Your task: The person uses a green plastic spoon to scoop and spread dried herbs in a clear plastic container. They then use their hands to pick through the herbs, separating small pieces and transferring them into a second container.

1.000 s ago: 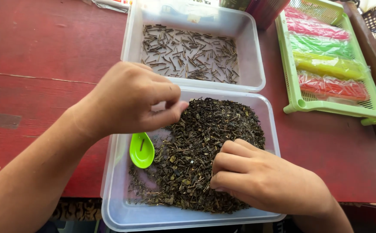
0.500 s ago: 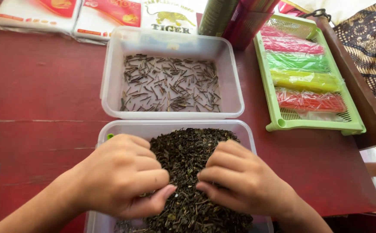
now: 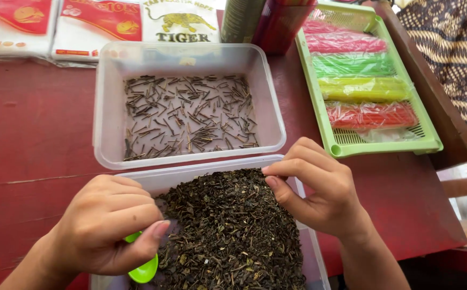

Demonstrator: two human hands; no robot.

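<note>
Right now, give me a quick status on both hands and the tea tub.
Left hand curled at tea leaves, green scoop underneath. Right hand pinched shut above near tub; pinched item too small to tell. Stem tub behind, unobstructed.

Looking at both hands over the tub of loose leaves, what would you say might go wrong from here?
The near tub is heaped with dry leaves, so the left hand or right hand might push some over its rim onto the red table. Leaves could also bury the green scoop.
</note>
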